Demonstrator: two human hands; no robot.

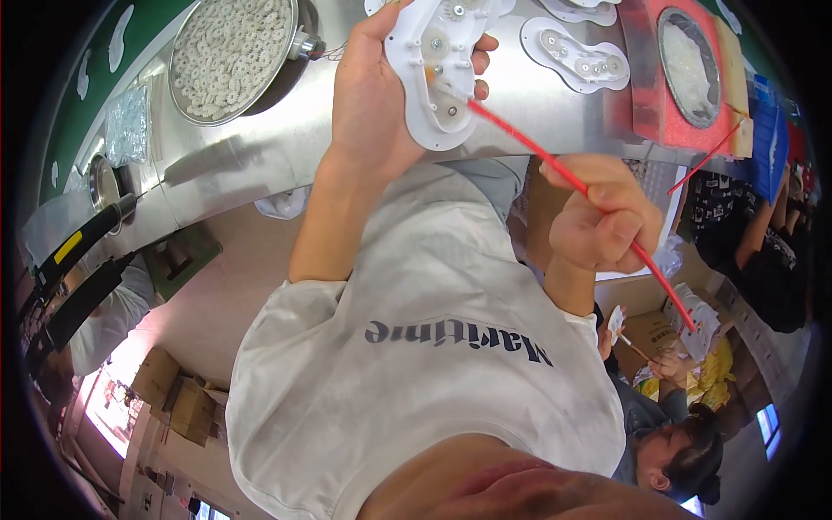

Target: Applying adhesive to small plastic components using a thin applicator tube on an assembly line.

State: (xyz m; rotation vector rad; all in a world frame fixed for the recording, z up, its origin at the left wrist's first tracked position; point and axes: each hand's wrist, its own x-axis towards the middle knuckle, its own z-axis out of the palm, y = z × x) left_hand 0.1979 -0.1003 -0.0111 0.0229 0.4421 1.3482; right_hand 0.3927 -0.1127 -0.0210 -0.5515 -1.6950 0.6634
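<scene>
My left hand [374, 108] is closed around a white plastic gear housing [421, 117], with its thumb along the near side and fingertips curled over the right edge. Small pale gears and round metal pins sit inside the housing. My right hand [607, 215] grips a long thin red-handled brush [542, 154] in its closed fingers. The brush slants up to the left, and its pale tip reaches into the housing, by the lower gears. Whether the tip touches a gear, I cannot tell.
A round metal bowl [232, 61] full of small white gears stands on the metal table [286, 156]. Other gear housings [576, 56] lie to the right, near a dish of pale grease-like material [689, 69] on red foam [641, 82]. Co-workers sit nearby on the right.
</scene>
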